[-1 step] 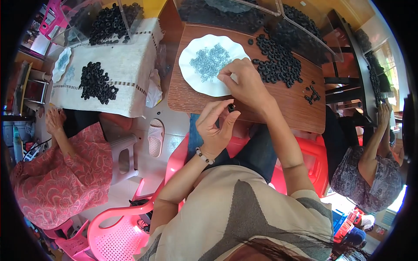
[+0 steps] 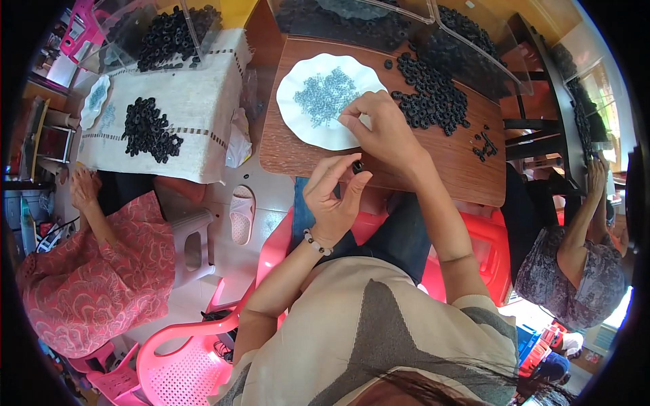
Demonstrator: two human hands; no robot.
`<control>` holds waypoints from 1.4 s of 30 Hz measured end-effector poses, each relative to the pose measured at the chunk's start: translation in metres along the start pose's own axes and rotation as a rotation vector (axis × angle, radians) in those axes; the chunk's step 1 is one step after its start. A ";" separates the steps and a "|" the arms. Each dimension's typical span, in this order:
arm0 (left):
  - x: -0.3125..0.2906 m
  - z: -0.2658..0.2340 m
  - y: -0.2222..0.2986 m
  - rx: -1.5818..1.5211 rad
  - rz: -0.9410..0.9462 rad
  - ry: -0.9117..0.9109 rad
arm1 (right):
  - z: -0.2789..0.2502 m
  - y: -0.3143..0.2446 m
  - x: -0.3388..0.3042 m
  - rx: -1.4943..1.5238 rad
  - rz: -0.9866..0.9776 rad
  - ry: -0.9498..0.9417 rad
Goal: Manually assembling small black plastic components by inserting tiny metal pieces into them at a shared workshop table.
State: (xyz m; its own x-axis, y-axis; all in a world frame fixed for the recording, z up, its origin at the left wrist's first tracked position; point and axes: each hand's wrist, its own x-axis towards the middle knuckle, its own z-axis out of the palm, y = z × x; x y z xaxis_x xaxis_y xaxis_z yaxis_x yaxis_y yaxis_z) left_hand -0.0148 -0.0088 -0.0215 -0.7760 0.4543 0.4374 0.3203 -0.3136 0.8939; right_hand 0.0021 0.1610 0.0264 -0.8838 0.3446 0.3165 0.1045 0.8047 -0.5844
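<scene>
Between the thumb and fingers of my left hand (image 2: 333, 199) is a small black ring-shaped part (image 2: 357, 166), held just off the table's near edge. My right hand (image 2: 380, 127) hovers over the right rim of a white scalloped plate (image 2: 290, 122), fingertips pinched together. Whatever the pinch may contain is too small to see. On the plate lies a heap of tiny clear bluish pieces (image 2: 326, 97). Right of the plate, a pile of black ring-shaped parts (image 2: 432, 95) spreads over the brown wooden table (image 2: 305, 157).
Clear bins (image 2: 467, 51) of black parts line the table's back. A few small black parts (image 2: 485, 145) lie at the right. To the left, a cloth-covered table (image 2: 196, 152) bears another black pile (image 2: 149, 128); a person in red (image 2: 101, 271) sits there. Another person (image 2: 575, 271) works at right.
</scene>
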 end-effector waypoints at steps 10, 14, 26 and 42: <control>0.002 0.003 -0.002 0.080 0.035 -0.059 | -0.070 -0.011 -0.043 0.969 0.350 -0.321; 0.000 0.006 -0.001 0.099 0.104 -0.122 | -0.081 -0.012 -0.060 0.888 0.360 -0.428; -0.006 0.011 0.002 0.171 0.154 -0.243 | -0.083 -0.018 -0.076 0.622 0.403 -0.374; -0.001 0.015 0.001 0.155 0.019 -0.288 | -0.088 0.049 -0.070 -0.231 0.418 0.090</control>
State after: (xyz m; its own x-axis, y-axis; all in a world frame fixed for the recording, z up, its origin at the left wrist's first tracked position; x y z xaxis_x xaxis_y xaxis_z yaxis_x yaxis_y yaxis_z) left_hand -0.0057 0.0027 -0.0196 -0.5911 0.6735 0.4437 0.4289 -0.2035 0.8801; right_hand 0.1095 0.2185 0.0417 -0.7027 0.6934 0.1594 0.5498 0.6714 -0.4969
